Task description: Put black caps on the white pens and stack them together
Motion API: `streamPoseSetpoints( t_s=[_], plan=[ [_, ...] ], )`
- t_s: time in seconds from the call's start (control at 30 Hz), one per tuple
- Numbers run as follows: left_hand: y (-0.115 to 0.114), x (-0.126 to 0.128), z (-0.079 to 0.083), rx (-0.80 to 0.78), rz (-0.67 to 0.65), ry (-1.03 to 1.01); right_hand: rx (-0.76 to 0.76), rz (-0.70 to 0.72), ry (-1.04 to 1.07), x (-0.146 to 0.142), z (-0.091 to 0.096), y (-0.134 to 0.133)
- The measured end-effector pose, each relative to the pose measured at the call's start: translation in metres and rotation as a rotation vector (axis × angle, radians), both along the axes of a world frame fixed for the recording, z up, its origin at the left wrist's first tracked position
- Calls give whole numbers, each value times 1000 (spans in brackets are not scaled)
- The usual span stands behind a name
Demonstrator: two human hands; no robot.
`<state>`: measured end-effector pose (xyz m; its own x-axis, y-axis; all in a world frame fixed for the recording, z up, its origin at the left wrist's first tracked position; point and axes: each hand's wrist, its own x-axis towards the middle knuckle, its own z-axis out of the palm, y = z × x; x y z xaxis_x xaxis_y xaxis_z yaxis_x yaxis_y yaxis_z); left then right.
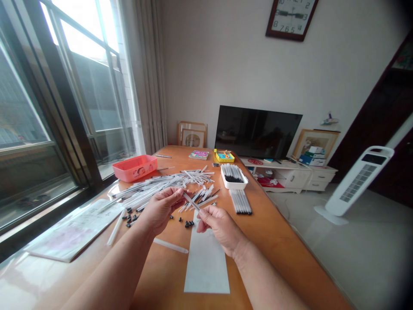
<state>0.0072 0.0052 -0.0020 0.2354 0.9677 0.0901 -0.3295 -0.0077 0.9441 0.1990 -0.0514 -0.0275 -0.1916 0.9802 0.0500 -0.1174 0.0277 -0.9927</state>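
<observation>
Between my two hands is a slim translucent pen barrel [191, 201], tilted across the gap. My left hand [166, 206] pinches its upper left end and my right hand [217, 224] its lower right end. Under my right hand lies a white strip of paper [206, 267]. Small black pen plugs [189, 224] are scattered left of the paper, with more black plugs [129, 217] beyond my left forearm. A large loose pile of clear pen tubes [155, 187] spreads behind my hands. One loose tube [171, 246] rests near the paper's left edge.
To the right, a white box [235, 185] holds several pens, with a row of black-tipped pens [241, 201] in front. A red plastic basket [135, 168] stands back left. A booklet [74, 232] lies near the window. A yellow box [224, 156] sits at the table's far end.
</observation>
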Motion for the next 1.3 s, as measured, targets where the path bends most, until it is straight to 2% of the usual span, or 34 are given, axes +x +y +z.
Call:
streamPoseSetpoints(
  t_s=[0.13,0.33,0.43,0.77,1.0,1.13,1.3],
  plan=[
    [0,-1,0,4,-35,-45,-82,112,68,-2,0,-2],
    [4,-1,-5,12,34,40,-73,55,74,-4,-1,-1],
    [3,-1,-5,36,19,68,-59,43,45,-3,0,-1],
    [1,-1,-2,143,-22,82,-173,220,241,-2,-2,-2],
    [0,3,-2,99,70,189,-186,220,290,-4,-6,1],
    [-1,5,-1,125,100,245,-175,218,278,-4,-8,2],
    [-1,4,2,185,69,284,-179,249,274,-4,-8,1]
  ],
)
